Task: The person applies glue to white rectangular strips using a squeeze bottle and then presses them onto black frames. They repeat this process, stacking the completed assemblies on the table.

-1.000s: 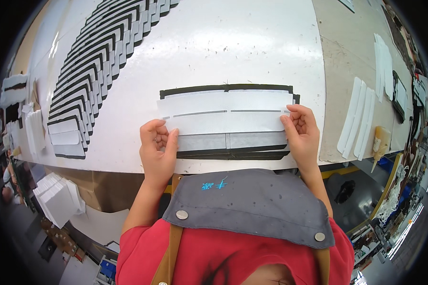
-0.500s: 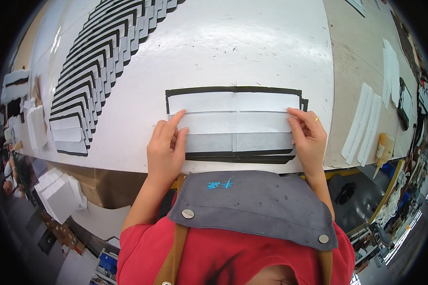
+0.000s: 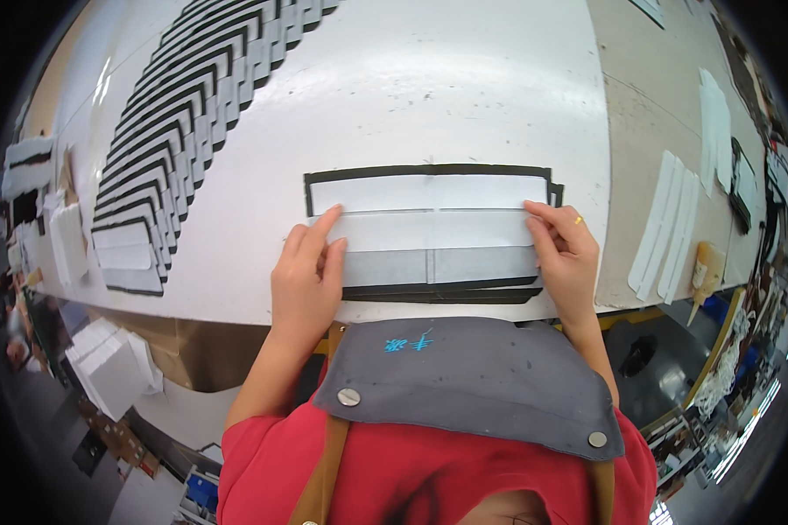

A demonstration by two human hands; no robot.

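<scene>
Left hand (image 3: pixel 305 278): index finger further in over the white strip (image 3: pixel 481 230) than a second ago, thumb apart. I list, left to right: fanned black-edged panels (image 3: pixel 162 179); strip, lying on a black-bordered panel (image 3: pixel 486 264), likely light, flexible, easily creased, best held by its ends; right hand (image 3: pixel 569 258), finger and thumb parted.

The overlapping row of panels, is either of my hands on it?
No, the left hand and right hand are at opposite ends of the white sheet, apart from the overlapping row.
</scene>
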